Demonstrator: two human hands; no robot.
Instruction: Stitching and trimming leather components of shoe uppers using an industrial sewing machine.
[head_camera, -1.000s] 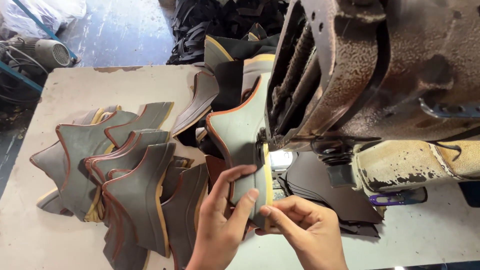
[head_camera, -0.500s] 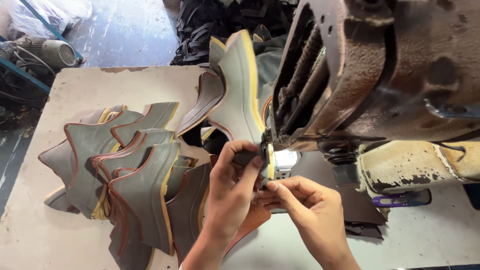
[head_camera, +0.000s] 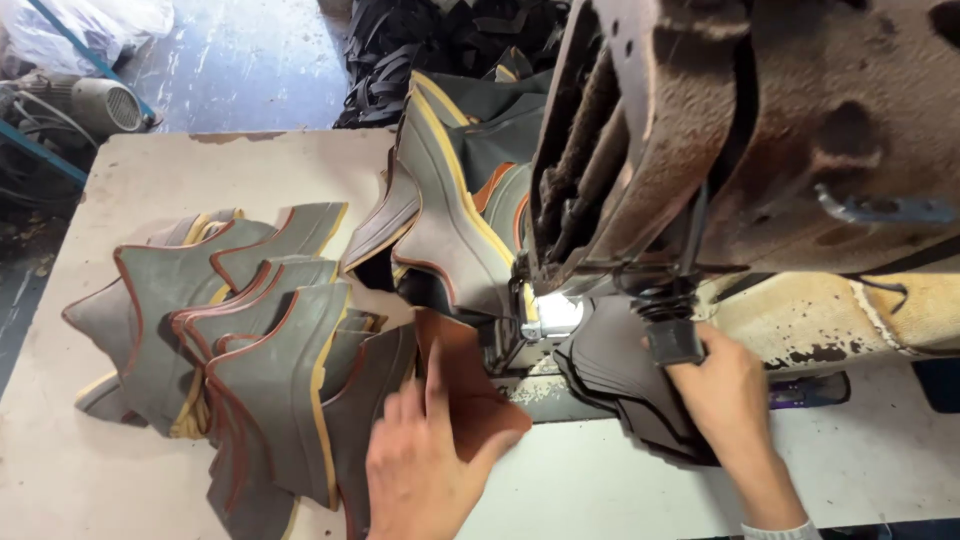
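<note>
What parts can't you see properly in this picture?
Head view only:
- Right hand: fingertips hidden behind the machine's dark part, so any grip is unclear.
- Left hand: wrist cut off by the bottom edge.
- Sewing machine: top and right side cut off; needle hidden by the glare at its lamp.

Left hand (head_camera: 425, 465) presses brown piece (head_camera: 462, 385); right hand (head_camera: 725, 385) touches dark stack (head_camera: 615, 365).

A shoe workshop: a worn sewing machine (head_camera: 740, 150) above the hands, cut leather pieces (head_camera: 240, 340) stacked left.
</note>
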